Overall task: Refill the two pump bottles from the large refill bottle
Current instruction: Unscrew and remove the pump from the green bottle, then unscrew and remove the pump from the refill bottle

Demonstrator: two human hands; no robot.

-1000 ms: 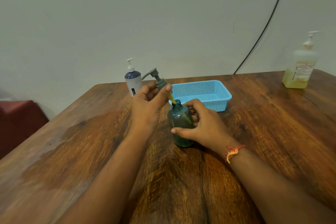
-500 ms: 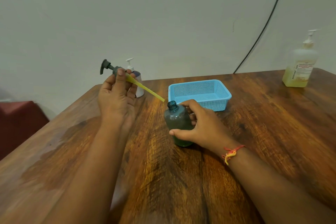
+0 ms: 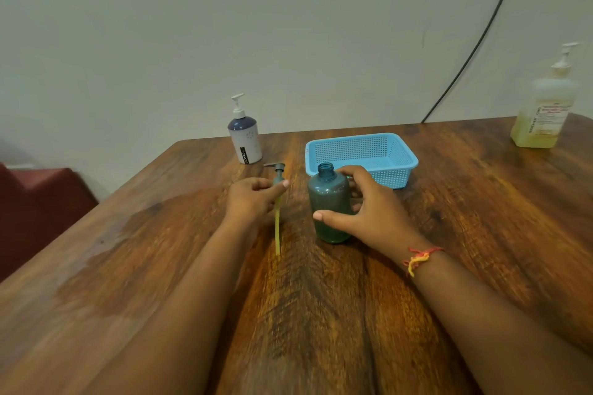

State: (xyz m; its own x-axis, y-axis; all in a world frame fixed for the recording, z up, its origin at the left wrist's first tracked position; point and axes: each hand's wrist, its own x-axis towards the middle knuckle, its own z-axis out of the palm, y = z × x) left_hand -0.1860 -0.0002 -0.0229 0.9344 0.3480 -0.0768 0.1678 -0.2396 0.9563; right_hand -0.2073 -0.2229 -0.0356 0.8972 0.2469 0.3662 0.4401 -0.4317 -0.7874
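Grey yellow-tubed pump [image 3: 276,176], pinched in left hand [image 3: 256,199], is best laid flat; teal plastic bottle [image 3: 329,199] is gripped by right hand [image 3: 369,212].

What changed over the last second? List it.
The left hand drew the grey pump head with its yellow tube out of the teal plastic bottle, swung it left, then lowered it beside the bottle. The right hand kept holding the bottle; the rest stayed.

Dusky teal bottle [image 3: 329,199], grey pump [image 3: 278,169] — yellow tube [image 3: 277,231], sky-blue basket [image 3: 398,175], perforated grid, navy-and-white pump bottle [image 3: 245,139], brown streaked-grain table [image 3: 481,208].
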